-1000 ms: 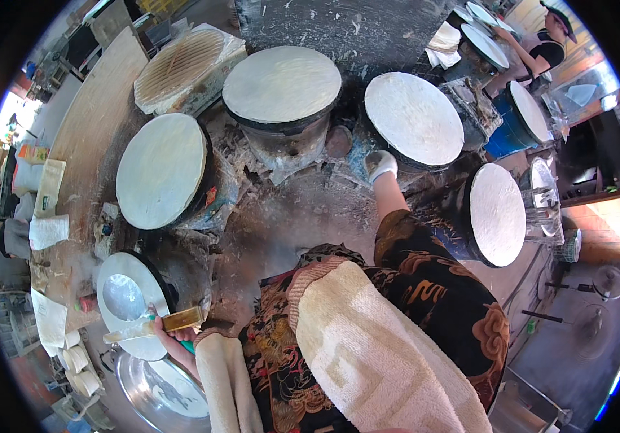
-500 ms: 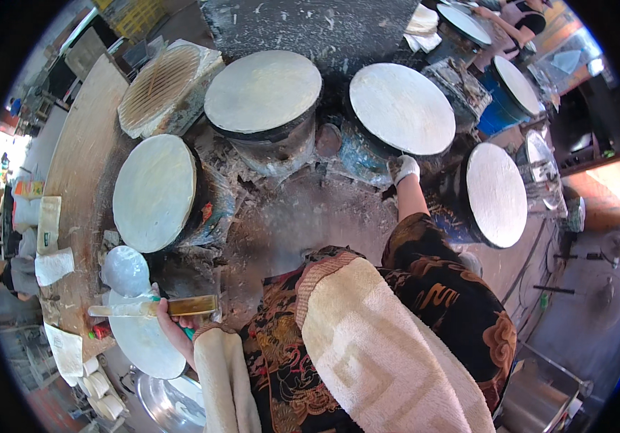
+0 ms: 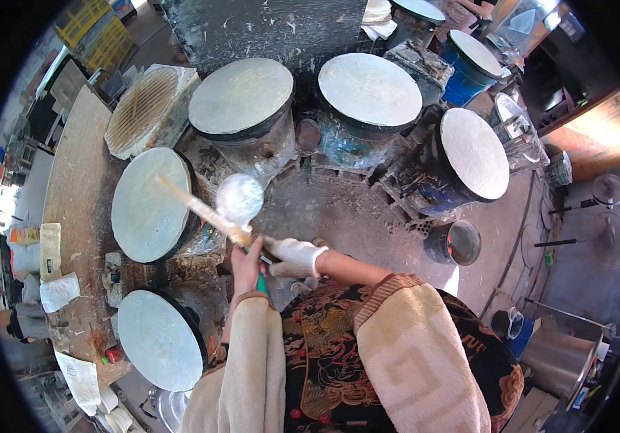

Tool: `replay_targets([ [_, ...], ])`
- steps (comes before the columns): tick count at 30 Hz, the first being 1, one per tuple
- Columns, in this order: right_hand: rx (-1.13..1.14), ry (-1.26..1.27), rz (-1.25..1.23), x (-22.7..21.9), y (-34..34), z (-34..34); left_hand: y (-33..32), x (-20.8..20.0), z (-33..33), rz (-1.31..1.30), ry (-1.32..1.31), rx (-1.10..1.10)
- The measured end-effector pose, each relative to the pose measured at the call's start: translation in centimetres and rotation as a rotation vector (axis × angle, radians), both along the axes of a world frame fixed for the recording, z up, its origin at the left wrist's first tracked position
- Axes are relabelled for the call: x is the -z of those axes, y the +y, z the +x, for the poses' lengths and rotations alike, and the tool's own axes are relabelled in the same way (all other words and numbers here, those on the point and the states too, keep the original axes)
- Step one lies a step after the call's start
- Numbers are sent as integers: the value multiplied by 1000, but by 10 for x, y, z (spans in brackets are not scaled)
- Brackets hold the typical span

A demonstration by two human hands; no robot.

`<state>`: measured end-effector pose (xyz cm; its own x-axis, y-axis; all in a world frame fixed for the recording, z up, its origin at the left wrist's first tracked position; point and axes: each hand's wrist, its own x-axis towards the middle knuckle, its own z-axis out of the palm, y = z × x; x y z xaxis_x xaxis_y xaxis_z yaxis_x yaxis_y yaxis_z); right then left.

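Note:
My left hand (image 3: 246, 265) is closed around a ladle and a long flat wooden stick together. The ladle's round whitish bowl (image 3: 240, 200) stands just beyond the hand, and a green part of its handle shows below the fingers. The wooden stick (image 3: 205, 209) slants up to the left, its pale end over the left round griddle (image 3: 147, 206). My right hand (image 3: 295, 258), in a white glove, meets the stick's near end beside the left hand, fingers curled around it. A thin pale layer covers the griddle top. Whether the stick's end touches that layer I cannot tell.
More pale-topped griddles on drum stoves curve around me: lower left (image 3: 160, 339), far middle (image 3: 241, 97), far right (image 3: 370, 90) and right (image 3: 474, 154). A slatted round rack (image 3: 147, 108) stands by the long wooden board (image 3: 79, 180). A bucket (image 3: 454, 243) stands on the floor.
My right hand has left the far right griddle's edge and come to the stick. My left hand has moved right and forward with ladle and stick, and the stick has turned to a slant.

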<state>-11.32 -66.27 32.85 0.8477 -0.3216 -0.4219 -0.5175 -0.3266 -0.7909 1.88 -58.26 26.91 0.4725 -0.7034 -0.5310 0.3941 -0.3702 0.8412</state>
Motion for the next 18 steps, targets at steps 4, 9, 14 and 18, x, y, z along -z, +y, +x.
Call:
replay_targets([
  [4, 566, -307, -130, 50, 0, -42, -24, 5, -23, -100, 353, 198],
  [9, 1182, -120, -198, 88, -71, -171, -23, 14, -51, -46, 548, 217],
  [14, 1227, -66, -376, 102, -120, -279, -29, 22, -63, -20, 521, 130],
  [18, 913, 430, -469, 79, -149, -280, -49, 14, -74, -28, 488, 85],
])
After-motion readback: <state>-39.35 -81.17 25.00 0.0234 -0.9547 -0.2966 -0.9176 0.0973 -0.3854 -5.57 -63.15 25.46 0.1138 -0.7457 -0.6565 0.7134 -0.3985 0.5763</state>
